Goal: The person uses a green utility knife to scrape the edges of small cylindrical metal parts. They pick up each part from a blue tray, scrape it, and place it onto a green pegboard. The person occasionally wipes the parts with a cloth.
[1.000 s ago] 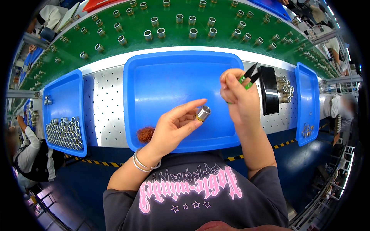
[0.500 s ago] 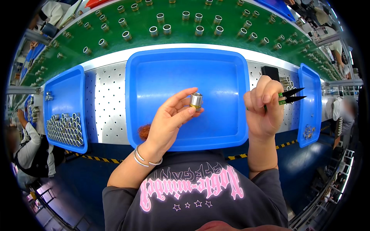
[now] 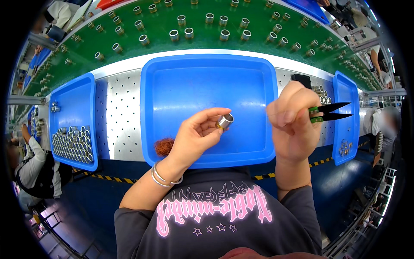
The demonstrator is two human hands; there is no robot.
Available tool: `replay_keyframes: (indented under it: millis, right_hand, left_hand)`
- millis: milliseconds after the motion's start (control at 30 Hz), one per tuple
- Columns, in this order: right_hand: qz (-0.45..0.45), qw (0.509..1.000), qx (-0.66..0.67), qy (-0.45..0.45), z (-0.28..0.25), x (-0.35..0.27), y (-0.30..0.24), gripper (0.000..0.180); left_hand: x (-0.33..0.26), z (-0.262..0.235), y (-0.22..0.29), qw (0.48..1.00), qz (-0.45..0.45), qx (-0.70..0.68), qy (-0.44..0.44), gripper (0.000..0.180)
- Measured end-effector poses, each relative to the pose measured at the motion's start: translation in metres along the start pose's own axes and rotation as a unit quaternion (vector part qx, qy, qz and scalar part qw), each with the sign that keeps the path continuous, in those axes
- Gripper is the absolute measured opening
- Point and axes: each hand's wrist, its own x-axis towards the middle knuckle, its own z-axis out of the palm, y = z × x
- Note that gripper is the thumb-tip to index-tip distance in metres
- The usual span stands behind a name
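Over the blue tray (image 3: 148,99), my left hand (image 3: 196,138) pinches a short silver metal sleeve (image 3: 226,121) between thumb and fingers. The sleeve is tilted, its open end up and to the right, with a yellowish band at its lower end. My right hand (image 3: 295,123), at the tray's right edge, is closed round green-handled thread snips (image 3: 330,113) whose black blades point right, apart from each other. A faint thin strand seems to stick out left of its fingertips; its ends are hard to make out. A reddish-brown tangle of fine wire (image 3: 164,147) lies in the tray beside my left wrist.
On the left, a blue tray (image 3: 92,116) holds rows of silver sleeves (image 3: 73,144). At right, another blue tray (image 3: 355,116) has small pieces in it; more sleeves and a black box (image 3: 301,80) stand near. Several sleeves stand across the green surface (image 3: 202,45) beyond.
My left hand has moved slightly down and tilted the sleeve from nearly upright toward the right. My right hand has shifted a little, and the snips' tips reach further right.
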Motion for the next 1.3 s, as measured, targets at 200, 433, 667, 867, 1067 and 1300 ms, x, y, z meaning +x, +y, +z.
replay_keyframes:
  millis: [200,433,667,867,1067,1300]
  right_hand:
    - [0.056,0.997,-0.038,0.039,-0.008,0.006,0.003,0.022]
    - [0.154,0.919,-0.341,-0.121,-0.007,-0.010,0.039,0.019]
    - [0.049,0.901,-0.406,-0.144,0.001,-0.014,0.054,0.020]
    - [0.008,0.909,-0.399,-0.124,0.002,-0.015,0.054,0.021]
    - [0.025,0.924,-0.369,-0.102,0.002,-0.017,0.054,0.022]
    - [0.064,0.911,-0.399,-0.083,0.006,-0.012,0.046,0.026]
  left_hand:
    - [0.000,-0.003,0.002,0.999,-0.023,-0.037,0.022,0.043]
    - [0.002,-0.006,0.002,0.994,-0.003,-0.100,0.047,0.046]
    - [0.001,-0.013,-0.002,0.996,0.008,-0.080,0.033,0.043]
    - [0.001,-0.009,0.000,0.997,0.007,-0.069,0.037,0.040]
    - [0.000,-0.008,-0.001,0.998,0.014,-0.057,0.025,0.041]
    - [0.000,-0.009,-0.001,0.995,-0.010,-0.093,0.035,0.041]
